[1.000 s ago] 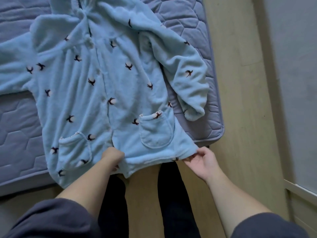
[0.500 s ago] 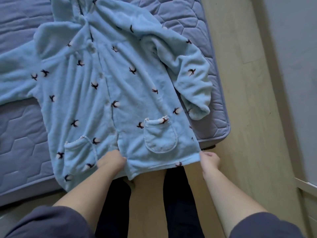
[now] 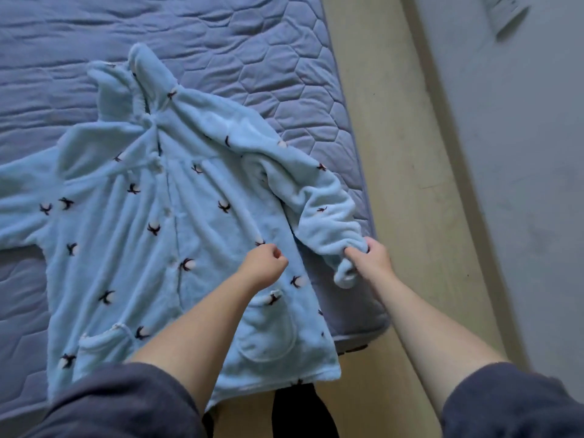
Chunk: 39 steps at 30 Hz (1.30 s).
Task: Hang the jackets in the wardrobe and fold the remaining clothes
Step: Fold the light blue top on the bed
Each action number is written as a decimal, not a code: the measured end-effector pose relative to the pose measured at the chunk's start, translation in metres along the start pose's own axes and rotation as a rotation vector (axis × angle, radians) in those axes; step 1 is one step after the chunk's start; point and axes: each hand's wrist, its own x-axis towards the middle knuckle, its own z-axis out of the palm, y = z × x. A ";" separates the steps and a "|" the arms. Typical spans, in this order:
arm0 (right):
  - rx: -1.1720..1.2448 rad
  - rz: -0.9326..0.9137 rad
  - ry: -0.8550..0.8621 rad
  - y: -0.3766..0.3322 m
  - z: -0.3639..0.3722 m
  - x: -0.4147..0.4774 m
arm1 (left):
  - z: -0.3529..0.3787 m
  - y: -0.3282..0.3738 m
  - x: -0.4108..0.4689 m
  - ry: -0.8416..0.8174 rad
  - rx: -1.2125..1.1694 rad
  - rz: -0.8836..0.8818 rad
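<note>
A light blue fleece robe [image 3: 132, 235] with small dark bird prints lies front-up on the bed, hood toward the far side, hem hanging over the near edge. Two patch pockets sit near the hem. My right hand [image 3: 371, 256] grips the cuff end of the robe's right sleeve [image 3: 328, 213] beside the body of the garment. My left hand [image 3: 264, 263] is curled into a fist over the robe's front, just left of that sleeve; whether it pinches any fabric is hidden. The other sleeve spreads out past the left edge of the view.
The bed's blue-grey quilted mattress [image 3: 252, 58] fills the upper left, its corner at the lower right of the robe. A strip of pale wooden floor [image 3: 420, 184] runs along the bed's right side, bounded by a grey wall [image 3: 521, 153]. My dark-trousered legs stand at the near edge.
Both hands left the robe's hem and moved up. My right hand took hold of the right sleeve's cuff; my left hand now sits fisted on the robe's front. The view shifted farther over the bed.
</note>
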 end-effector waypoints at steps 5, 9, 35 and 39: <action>-0.076 -0.068 0.231 -0.054 -0.082 -0.001 | -0.012 0.029 -0.028 -0.030 -0.076 0.000; -0.366 -0.297 0.424 -0.107 -0.135 0.004 | -0.052 0.049 -0.033 -0.030 0.135 0.046; -0.779 -0.488 -0.261 -0.164 -0.003 0.254 | -0.181 0.108 0.191 0.645 0.787 0.105; -0.684 -0.463 -0.468 -0.170 -0.021 0.272 | -0.195 0.100 0.209 0.433 1.095 0.136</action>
